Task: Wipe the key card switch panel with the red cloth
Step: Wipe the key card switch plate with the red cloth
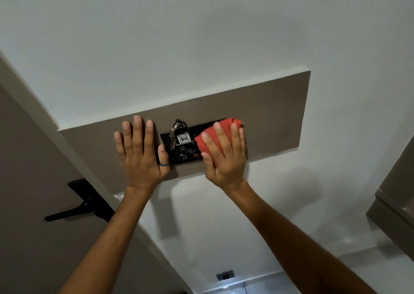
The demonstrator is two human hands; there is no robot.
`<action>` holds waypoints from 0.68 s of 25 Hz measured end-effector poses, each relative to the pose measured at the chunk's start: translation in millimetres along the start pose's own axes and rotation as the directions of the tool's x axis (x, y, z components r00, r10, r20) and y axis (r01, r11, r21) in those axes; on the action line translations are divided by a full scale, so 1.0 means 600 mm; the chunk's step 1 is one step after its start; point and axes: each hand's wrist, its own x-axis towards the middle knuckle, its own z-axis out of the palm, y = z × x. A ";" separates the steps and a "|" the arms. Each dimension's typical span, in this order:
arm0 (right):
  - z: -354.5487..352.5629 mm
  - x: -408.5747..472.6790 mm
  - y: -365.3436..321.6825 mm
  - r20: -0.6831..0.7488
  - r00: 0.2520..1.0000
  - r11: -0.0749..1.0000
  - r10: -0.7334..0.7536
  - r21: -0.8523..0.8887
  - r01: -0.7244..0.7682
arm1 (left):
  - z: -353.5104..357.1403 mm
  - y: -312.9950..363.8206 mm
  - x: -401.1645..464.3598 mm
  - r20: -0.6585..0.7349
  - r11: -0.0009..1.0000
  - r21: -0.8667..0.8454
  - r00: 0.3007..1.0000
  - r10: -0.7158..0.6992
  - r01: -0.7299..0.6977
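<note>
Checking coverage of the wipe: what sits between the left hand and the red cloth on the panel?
In the head view, the uncovered left part of the black switch panel, with keys and a tag reading 406 hanging there, lies between the left hand and red cloth.

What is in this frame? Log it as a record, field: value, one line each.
setting: white wall with a taupe backing board
target: black key card switch panel mounted on the board
in slot: key bunch with a tag reading 406
tool: red cloth
right hand: pressing the cloth flat on the panel's right part
left hand: open, flat on the board left of the panel, ring on thumb
nearby: black door handle at lower left
</note>
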 end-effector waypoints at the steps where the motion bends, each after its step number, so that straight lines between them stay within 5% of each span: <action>1: 0.002 0.009 0.001 -0.008 1.000 1.000 -0.006 -0.011 0.005 | -0.002 0.001 0.003 -0.001 1.000 0.002 1.000 -0.006 0.006; 5: 0.031 0.079 -0.008 -0.052 0.998 0.999 0.045 0.020 -0.044 | -0.005 0.000 0.008 0.003 1.000 0.002 1.000 -0.004 0.004; 9: 0.000 0.062 0.050 -0.036 0.980 0.979 -0.197 0.046 0.198 | -0.005 0.003 0.005 -0.005 1.000 -0.001 1.000 0.003 -0.003; 13: 0.021 0.058 -0.035 -0.078 0.979 0.979 0.191 0.084 -0.184 | -0.003 -0.002 0.006 0.006 1.000 0.000 1.000 0.010 -0.010; 17: 0.007 0.060 0.001 -0.022 0.998 0.998 -0.050 0.043 0.051 | -0.001 -0.001 0.002 0.007 1.000 -0.018 1.000 -0.006 0.006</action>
